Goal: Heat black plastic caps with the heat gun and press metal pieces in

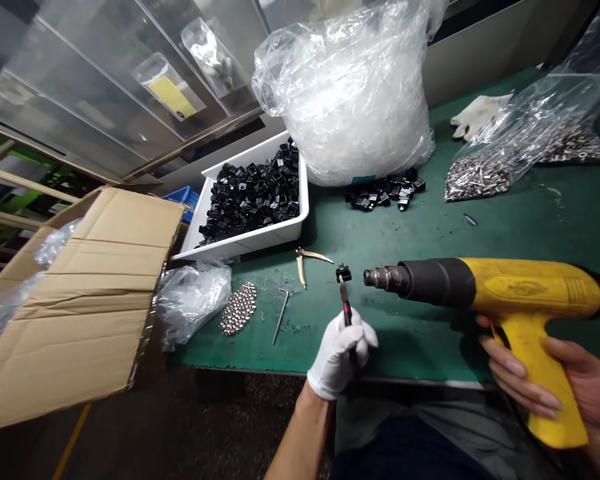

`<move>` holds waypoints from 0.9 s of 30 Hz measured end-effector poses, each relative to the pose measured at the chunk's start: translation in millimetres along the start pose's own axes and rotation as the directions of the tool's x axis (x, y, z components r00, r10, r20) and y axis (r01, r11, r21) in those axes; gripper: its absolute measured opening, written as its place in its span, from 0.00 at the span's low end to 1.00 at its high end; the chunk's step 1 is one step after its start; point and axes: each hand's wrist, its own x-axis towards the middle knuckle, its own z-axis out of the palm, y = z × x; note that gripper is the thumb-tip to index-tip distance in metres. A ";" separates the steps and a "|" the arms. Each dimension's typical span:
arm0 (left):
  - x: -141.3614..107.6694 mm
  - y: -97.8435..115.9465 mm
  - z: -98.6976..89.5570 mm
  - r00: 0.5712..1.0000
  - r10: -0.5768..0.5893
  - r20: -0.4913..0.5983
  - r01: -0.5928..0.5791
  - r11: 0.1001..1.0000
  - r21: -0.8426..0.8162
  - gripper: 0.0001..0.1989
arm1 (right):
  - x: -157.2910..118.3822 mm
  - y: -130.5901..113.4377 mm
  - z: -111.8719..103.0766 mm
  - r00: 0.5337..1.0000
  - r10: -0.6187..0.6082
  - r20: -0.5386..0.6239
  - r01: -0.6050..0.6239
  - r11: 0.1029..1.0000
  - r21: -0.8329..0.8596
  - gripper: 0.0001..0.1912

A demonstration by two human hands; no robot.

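1 black part looks midway, in pliers just beside the heat gun, left hand closed round the pliers, right hand wrapped round the heat gun, many parts in the tray seemingly left, finished ones unclear.

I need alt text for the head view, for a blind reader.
The bare right hand points a yellow, black-nosed heat gun at a small black plastic part, which the white-gloved left hand holds in dark pliers over a green workbench.
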 end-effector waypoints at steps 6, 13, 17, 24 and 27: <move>-2.9 -2.8 12.5 0.987 -0.129 -0.092 0.141 0.979 0.147 0.18 | -0.1 -0.2 3.0 1.000 -0.020 -0.011 0.020 1.000 -0.007 0.24; 15.1 -10.6 22.1 0.974 -0.054 -0.219 0.079 0.991 0.108 0.22 | 1.4 -1.5 9.2 1.000 -0.027 0.006 0.027 1.000 -0.007 0.26; 12.1 0.2 21.1 0.970 -0.110 -0.218 0.149 0.974 0.170 0.22 | 0.5 -6.5 15.4 1.000 -0.001 -0.007 0.001 1.000 -0.030 0.25; -28.2 -17.5 22.9 0.968 -0.111 -0.226 0.179 0.935 0.307 0.33 | -1.0 -7.0 18.0 0.984 -0.124 -0.128 0.128 0.991 0.023 0.27; -47.0 -21.1 20.5 0.958 -0.041 -0.285 0.156 0.905 0.395 0.29 | -3.8 -9.6 11.0 0.978 -0.149 -0.148 0.148 0.989 -0.019 0.29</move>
